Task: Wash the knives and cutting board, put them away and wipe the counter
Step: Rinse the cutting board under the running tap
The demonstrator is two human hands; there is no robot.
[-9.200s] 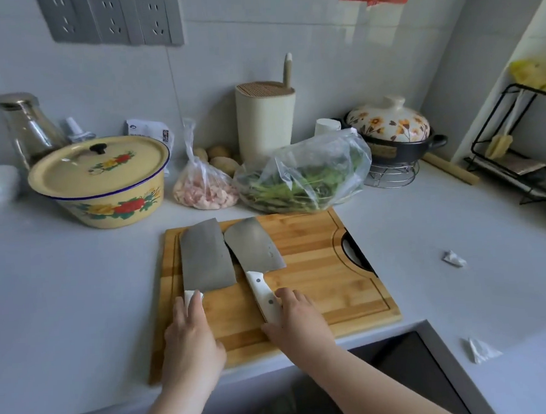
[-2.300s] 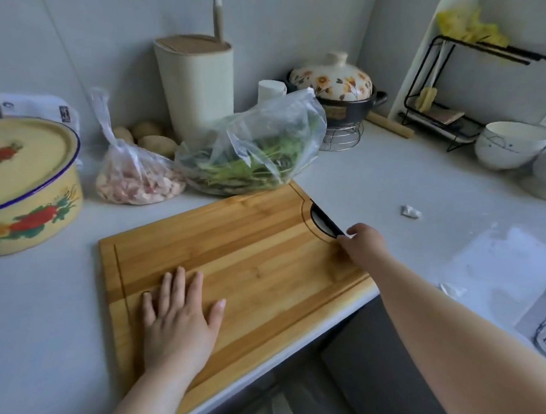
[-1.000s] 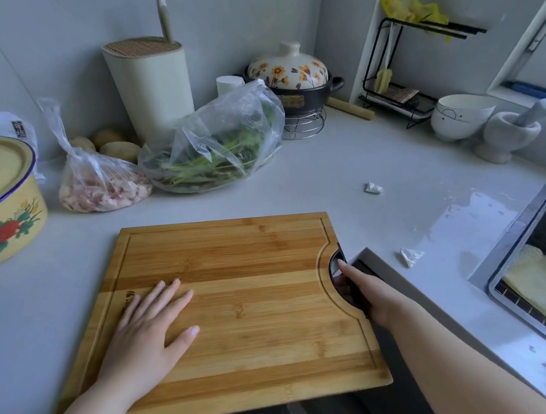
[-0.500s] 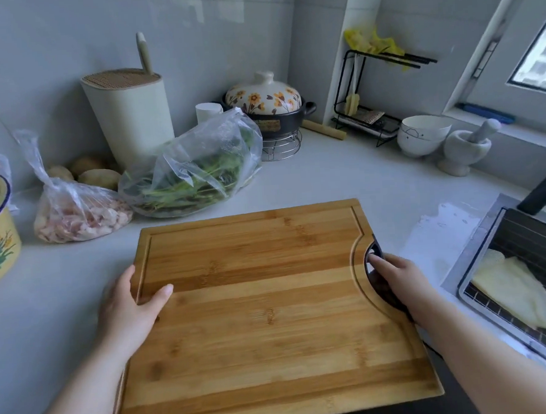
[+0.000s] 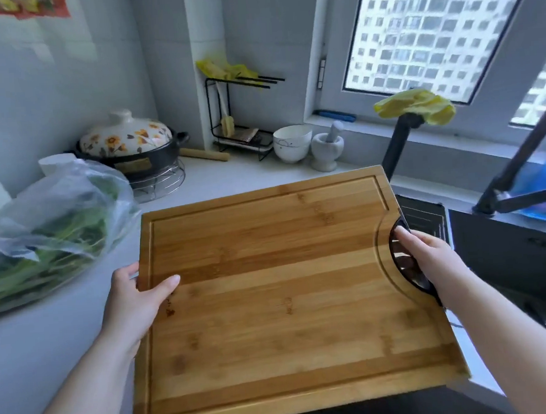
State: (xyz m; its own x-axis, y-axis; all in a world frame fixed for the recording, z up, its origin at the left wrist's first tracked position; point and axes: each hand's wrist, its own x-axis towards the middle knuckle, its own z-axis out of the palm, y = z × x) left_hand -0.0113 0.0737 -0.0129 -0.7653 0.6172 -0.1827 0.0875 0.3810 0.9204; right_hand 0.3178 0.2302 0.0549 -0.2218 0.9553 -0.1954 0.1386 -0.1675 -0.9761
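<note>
Slippage threatens the rectangular bamboo cutting board: left grip pinches its edge, right grip clasps its black handle inset; swinging toward frame right could clip the black faucet post.

The rectangular striped bamboo cutting board looks smooth and satiny (with a black glossy plastic handle insert at its right edge). Far left, a thin clear plastic bag shines; the pale countertop is matt.
</note>
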